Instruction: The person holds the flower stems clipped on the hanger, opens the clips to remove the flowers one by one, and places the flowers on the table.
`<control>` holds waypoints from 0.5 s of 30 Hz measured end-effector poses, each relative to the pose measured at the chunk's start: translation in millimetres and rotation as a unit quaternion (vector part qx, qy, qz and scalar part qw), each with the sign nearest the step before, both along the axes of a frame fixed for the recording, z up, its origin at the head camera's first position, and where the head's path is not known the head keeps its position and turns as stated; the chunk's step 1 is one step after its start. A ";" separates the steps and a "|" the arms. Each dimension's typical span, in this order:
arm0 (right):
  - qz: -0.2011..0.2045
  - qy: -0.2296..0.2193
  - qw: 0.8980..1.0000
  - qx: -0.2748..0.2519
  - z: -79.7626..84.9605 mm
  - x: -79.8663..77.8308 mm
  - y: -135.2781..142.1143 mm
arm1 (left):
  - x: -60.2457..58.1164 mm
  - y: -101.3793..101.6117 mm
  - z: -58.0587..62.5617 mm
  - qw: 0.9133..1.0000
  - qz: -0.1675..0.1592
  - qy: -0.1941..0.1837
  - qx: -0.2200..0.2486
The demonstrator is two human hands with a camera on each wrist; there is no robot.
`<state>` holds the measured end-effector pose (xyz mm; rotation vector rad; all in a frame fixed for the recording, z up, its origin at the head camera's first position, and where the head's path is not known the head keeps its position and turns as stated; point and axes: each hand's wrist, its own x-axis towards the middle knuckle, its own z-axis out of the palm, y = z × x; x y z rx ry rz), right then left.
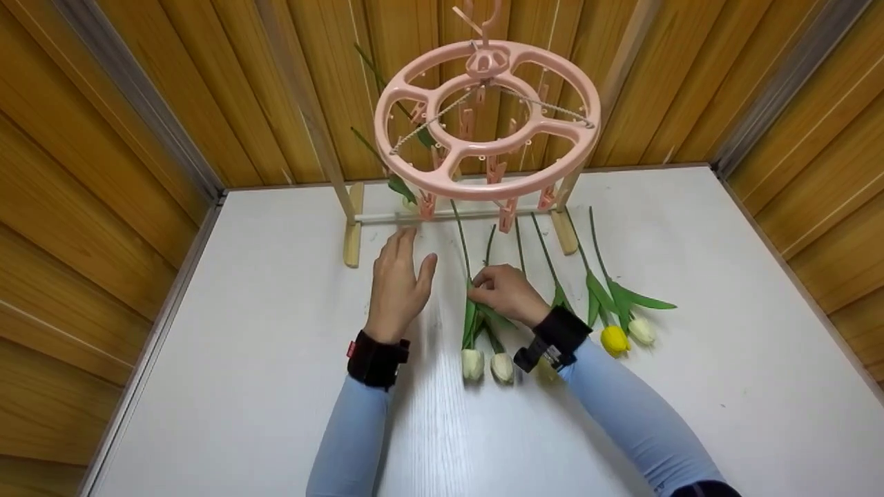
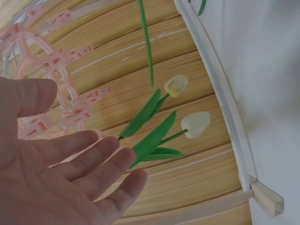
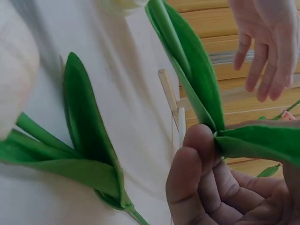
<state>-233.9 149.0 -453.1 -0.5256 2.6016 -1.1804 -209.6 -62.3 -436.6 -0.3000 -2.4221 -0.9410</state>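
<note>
My right hand [image 1: 507, 293] pinches an artificial white tulip [image 1: 472, 364] at its leaf base, above the white table. In the right wrist view, the thumb and fingertips meet where the green leaves [image 3: 192, 70] join the stem. Beside it lies another white tulip [image 1: 502, 368]. My left hand [image 1: 397, 286] is held up with fingers extended and touches nothing, below the round pink clip hanger [image 1: 487, 186]. Two white tulips, one [image 2: 196, 124] nearer the stand's foot than the other [image 2: 176, 86], appear beyond the left fingers; their attachment to the clips is hidden.
A wooden stand [image 1: 352, 241] with a white crossbar [image 1: 387, 218] stands at the back below the hanger. Pink clips [image 1: 507, 215] dangle from the ring. To the right lie a yellow tulip [image 1: 615, 340] and a white one [image 1: 642, 331]. Wood-patterned walls [image 1: 83, 207] enclose the table.
</note>
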 end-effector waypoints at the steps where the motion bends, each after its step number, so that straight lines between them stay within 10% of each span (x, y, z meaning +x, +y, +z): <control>1: 0.003 0.001 1.000 0.007 -0.8 0.3 -1.7 | -0.1 -0.5 0.1 1.000 0.001 0.000 0.001; 15: 0.028 -0.047 0.995 0.081 -6.6 -0.7 -27.7 | -0.2 -4.3 0.8 1.000 0.006 -0.010 0.006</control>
